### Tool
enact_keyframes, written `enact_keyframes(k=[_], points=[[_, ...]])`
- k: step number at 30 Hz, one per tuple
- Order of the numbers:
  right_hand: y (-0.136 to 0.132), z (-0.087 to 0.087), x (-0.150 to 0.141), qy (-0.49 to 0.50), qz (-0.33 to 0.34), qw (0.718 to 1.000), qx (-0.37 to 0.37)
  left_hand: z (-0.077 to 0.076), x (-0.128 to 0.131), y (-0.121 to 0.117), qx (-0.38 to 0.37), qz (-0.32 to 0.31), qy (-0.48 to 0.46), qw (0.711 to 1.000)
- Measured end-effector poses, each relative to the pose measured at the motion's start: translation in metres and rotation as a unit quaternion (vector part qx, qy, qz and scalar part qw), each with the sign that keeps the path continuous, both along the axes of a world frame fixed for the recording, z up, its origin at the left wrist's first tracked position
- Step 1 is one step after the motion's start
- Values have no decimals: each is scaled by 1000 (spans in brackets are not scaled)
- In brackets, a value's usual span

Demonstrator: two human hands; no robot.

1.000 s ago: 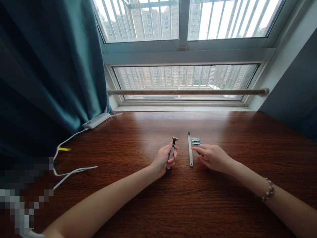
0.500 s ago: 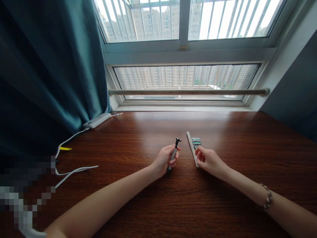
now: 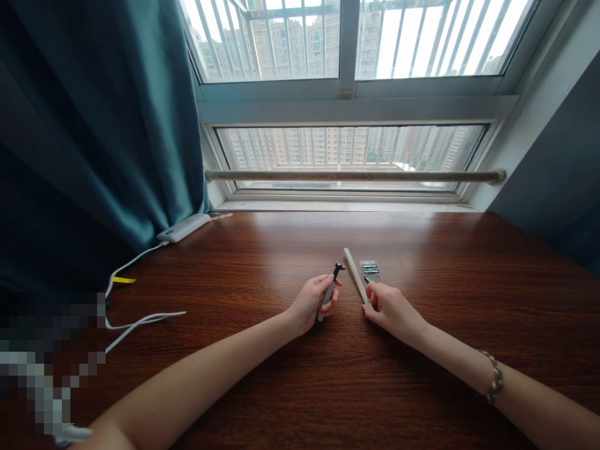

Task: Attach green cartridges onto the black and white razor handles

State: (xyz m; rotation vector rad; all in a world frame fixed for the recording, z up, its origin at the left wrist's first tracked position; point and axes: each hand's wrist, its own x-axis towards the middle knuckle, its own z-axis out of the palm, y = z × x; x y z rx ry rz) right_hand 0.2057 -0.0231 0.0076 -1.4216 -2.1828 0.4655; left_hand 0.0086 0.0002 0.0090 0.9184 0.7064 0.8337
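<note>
I have the razor handle (image 3: 327,300) in the left hand (image 3: 312,299), above the left side of the central work area. State of left hand: closed, fingers wrapped round the shaft, forked head (image 3: 339,267) exposed at the far end and tilted slightly right.

Handling estimate: light, stiff body; low slip risk on the grey section, higher if wet. I judge the fork the most delicate part. Recommended hold: mid-shaft, on the grey section, clear of the fork.

State of right hand (image 3: 394,311): partly closed, fingers curled, thumb at the near end of the pale stick (image 3: 355,272). I cannot tell whether the stick is gripped or only touched. A small green-and-dark piece (image 3: 368,280) shows at the fingertips; I cannot confirm a pinch. Its edges may be sharp, so I would hold it by its ends.

The stick is straight, slim and matt, and looks rigid and light; hold at the middle for balance. Just beyond the right hand lies the clear pack (image 3: 369,269), a flat rectangle with dark and green bars, probably thin, brittle plastic; hold by the rim.

The tabletop (image 3: 290,387) is glossy red-brown with fine dark grain; I expect smooth items to slide on it.
</note>
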Motion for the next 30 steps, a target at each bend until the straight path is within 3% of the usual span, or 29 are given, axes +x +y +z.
enact_keyframes(k=[8,10,12,15,19,23,26,30], points=[[-2,-6,-2,45,-17,998,-33,0,1,-1,9,0,10,1000],[-2,-8,-2,78,-20,996,-42,0,1,-1,11,3,13,1000],[-1,-9,-2,147,-28,984,-95,-1,1,-1,13,5,17,1000],[1,-9,-3,326,-35,921,-211,-2,1,-1,14,1,9,1000],[4,-4,-4,524,-1,816,-244,-4,0,0,11,2,-1,1000],[6,-3,-4,567,25,777,-273,-4,1,1,6,6,-1,1000],[7,-4,-1,574,18,774,-267,-3,1,0,3,7,2,1000],[7,-5,6,525,-43,825,-202,-2,1,-1,3,10,5,1000]])
